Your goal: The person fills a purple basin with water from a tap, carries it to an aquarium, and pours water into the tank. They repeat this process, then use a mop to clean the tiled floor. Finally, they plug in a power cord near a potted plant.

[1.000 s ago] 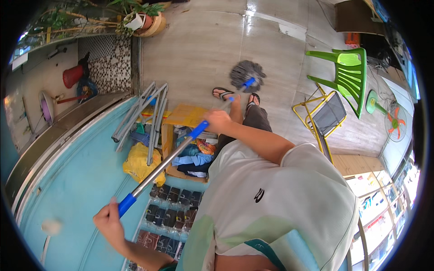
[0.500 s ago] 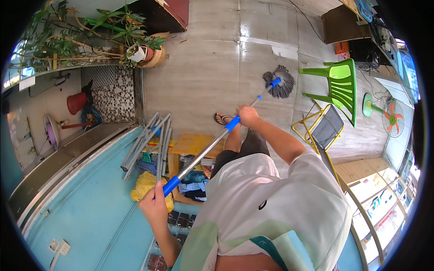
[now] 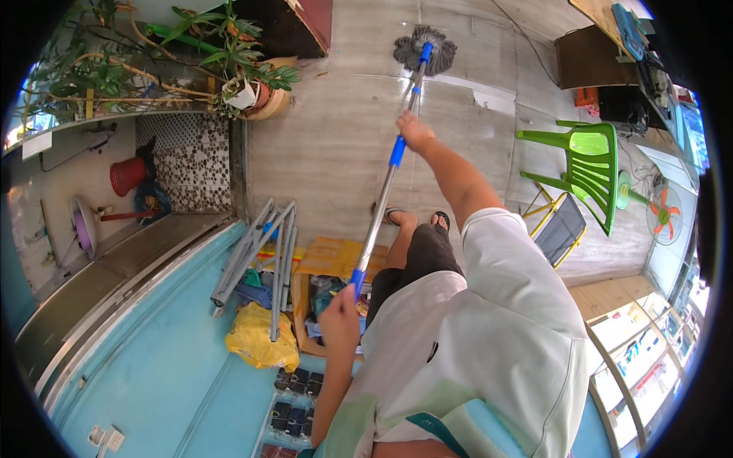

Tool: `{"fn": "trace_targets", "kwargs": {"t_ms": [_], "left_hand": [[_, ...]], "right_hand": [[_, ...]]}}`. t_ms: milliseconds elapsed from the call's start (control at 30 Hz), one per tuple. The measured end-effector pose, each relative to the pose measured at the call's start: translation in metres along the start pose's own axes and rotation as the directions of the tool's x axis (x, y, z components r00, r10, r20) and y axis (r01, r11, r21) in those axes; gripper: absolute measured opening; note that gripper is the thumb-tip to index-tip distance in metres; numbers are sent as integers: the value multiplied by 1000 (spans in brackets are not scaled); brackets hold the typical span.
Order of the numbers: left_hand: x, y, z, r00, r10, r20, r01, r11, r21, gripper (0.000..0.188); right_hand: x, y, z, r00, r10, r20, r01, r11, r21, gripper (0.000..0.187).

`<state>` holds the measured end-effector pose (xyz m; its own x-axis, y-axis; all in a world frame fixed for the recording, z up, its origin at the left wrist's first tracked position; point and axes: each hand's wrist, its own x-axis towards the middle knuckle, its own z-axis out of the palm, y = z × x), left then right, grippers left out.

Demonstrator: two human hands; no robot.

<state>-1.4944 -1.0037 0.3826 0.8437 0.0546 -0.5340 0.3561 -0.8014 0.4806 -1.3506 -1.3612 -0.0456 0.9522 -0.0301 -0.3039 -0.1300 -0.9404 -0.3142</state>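
A mop point(image 3: 377, 217) with a silver pole, blue grips and a grey string head point(image 3: 443, 56) slants away from me across the tiled floor. Its strands lie spread on the tiles at the far middle. My left hand point(image 3: 340, 317) is closed round the blue grip at the near end of the pole, close to my waist. Farther up, my right hand point(image 3: 415, 132) wraps the pole just above the middle blue sleeve, with that arm stretched forward.
A green plastic chair point(image 3: 592, 164) and a folding chair point(image 3: 560, 229) stand to the right, near a fan point(image 3: 663, 212). Potted plants point(image 3: 256, 95) are at the far left. Folded grey metal legs point(image 3: 248, 256), a yellow bag point(image 3: 262, 337) and a cardboard box point(image 3: 328, 256) sit near my left side.
The mop head has swept across the floor, away from the green chair, to the left and farther off. Both hands moved with the pole, the right reaching forward and the left shifting rightward.
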Motion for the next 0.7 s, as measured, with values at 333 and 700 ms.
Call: {"fn": "trace_targets", "kwargs": {"t_ms": [333, 700], "left_hand": [[-12, -25, -91, 972, -220, 80, 217, 975, 46, 38], [34, 57, -62, 986, -132, 100, 134, 991, -16, 41]], "right_hand": [[-104, -81, 15, 997, 69, -24, -68, 997, 32, 42], [-72, -3, -48, 986, 129, 107, -118, 988, -98, 33]]}}
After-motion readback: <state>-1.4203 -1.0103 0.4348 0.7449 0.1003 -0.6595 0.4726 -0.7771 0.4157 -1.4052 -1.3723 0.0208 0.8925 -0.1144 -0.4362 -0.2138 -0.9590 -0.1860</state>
